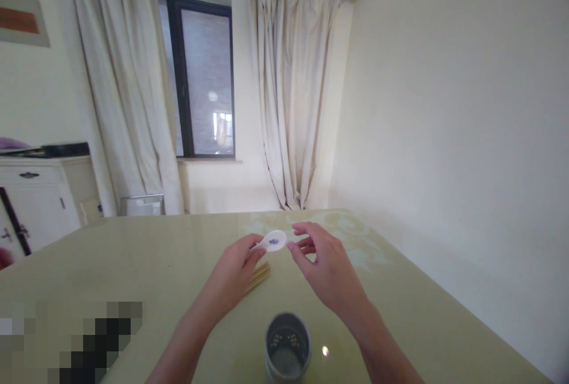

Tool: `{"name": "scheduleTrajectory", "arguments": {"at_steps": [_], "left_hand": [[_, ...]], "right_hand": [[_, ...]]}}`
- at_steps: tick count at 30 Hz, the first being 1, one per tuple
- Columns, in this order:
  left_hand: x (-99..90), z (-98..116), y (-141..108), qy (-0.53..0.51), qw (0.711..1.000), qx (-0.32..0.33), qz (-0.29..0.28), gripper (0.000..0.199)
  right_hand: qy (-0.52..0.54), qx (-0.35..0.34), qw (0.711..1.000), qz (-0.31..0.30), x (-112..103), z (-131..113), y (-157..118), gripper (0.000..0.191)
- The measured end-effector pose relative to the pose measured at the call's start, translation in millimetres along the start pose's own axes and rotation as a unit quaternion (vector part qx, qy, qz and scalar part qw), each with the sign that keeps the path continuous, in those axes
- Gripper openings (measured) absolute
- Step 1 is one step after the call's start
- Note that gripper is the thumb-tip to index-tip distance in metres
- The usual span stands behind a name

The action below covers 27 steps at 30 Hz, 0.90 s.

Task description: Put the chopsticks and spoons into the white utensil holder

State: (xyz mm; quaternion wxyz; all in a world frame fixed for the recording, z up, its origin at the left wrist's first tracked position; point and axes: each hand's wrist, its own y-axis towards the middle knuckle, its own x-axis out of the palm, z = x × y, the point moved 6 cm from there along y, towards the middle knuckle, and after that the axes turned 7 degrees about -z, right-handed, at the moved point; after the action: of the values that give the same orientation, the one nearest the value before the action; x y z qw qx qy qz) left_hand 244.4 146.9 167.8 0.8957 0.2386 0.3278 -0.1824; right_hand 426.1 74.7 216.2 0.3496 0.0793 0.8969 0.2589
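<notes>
White spoon (275,240) just below center of frame, held above table (146,259), bowl toward upper right, blue mark inside. Pinched at the handle by thumb and fingers of left hand (235,262). Right hand (326,262) just right of bowl, with thumb and fingers curved and spaced apart, apparently grasping nothing. Judged sound: grip close to the bowl, for control of tilt. Keep pressure firm against slipping, likely on so smooth-looking a surface. Hold right fingertips near the rim, to steady without covering the bowl. Below left hand, thin sticks (260,277) in a bundle; contact unclear. Keep wrist raised there, to avoid scattering. Bottom center: container (288,366), mouth upward, between forearms (189,333). Keep elbows wide, to avoid knocking. Farther off, upper center: pale curtain (297,76).
</notes>
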Motion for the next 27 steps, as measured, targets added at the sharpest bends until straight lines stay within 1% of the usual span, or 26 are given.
{"name": "scheduleTrajectory", "arguments": {"at_steps": [1, 3, 4, 6, 7, 8, 10, 12, 13, 14, 16, 18, 20, 27], "left_hand": [[-2.4, -15.4, 1.9, 0.008, 1.000, -0.023, 0.004, 0.034], [-5.3, -53.8, 4.2, 0.054, 0.995, -0.090, -0.002, 0.034], [-6.0, -76.0, 3.9, 0.101, 0.985, -0.139, -0.014, 0.032], [-7.0, -116.9, 0.5, 0.195, 0.954, -0.223, -0.042, 0.029], [-7.5, -133.3, -1.6, 0.218, 0.943, -0.248, -0.047, 0.028], [-7.4, -147.0, -3.7, 0.235, 0.934, -0.265, -0.051, 0.027], [-5.7, -166.3, -7.1, 0.253, 0.924, -0.282, -0.053, 0.028], [-1.8, -178.3, -9.0, 0.272, 0.916, -0.289, -0.058, 0.031], [0.8, -182.5, -9.3, 0.281, 0.913, -0.289, -0.061, 0.033], [3.7, -185.8, -9.4, 0.289, 0.911, -0.286, -0.065, 0.035], [9.8, -190.7, -8.9, 0.303, 0.910, -0.274, -0.074, 0.038], [15.4, -194.7, -8.8, 0.313, 0.910, -0.258, -0.082, 0.039], [19.4, -198.8, -9.7, 0.321, 0.910, -0.247, -0.090, 0.040], [22.6, -211.8, -13.0, 0.351, 0.902, -0.235, -0.094, 0.041]], "right_hand": [[0.011, -0.001, 1.000, 0.005, 0.4, 2.2, -1.9, 0.026], [0.040, -0.011, 0.999, 0.012, 3.4, 9.1, -10.1, 0.027], [0.060, -0.020, 0.998, 0.017, 6.1, 15.1, -16.8, 0.028], [0.107, -0.046, 0.993, 0.032, 14.2, 32.7, -35.0, 0.034], [0.133, -0.049, 0.989, 0.050, 18.6, 45.9, -46.1, 0.038], [0.159, -0.036, 0.985, 0.061, 24.9, 62.1, -57.1, 0.043], [0.217, 0.021, 0.971, 0.092, 37.9, 98.4, -78.0, 0.052], [0.265, 0.100, 0.952, 0.119, 51.4, 131.5, -93.9, 0.059], [0.286, 0.140, 0.940, 0.122, 58.3, 144.4, -99.0, 0.063], [0.308, 0.172, 0.928, 0.124, 64.5, 154.1, -102.1, 0.066], [0.343, 0.216, 0.906, 0.126, 73.7, 165.5, -103.8, 0.071], [0.363, 0.236, 0.892, 0.127, 78.9, 169.9, -102.3, 0.074], [0.370, 0.246, 0.887, 0.125, 82.1, 172.1, -100.9, 0.076], [0.367, 0.246, 0.890, 0.110, 88.0, 179.0, -101.6, 0.076]]}}
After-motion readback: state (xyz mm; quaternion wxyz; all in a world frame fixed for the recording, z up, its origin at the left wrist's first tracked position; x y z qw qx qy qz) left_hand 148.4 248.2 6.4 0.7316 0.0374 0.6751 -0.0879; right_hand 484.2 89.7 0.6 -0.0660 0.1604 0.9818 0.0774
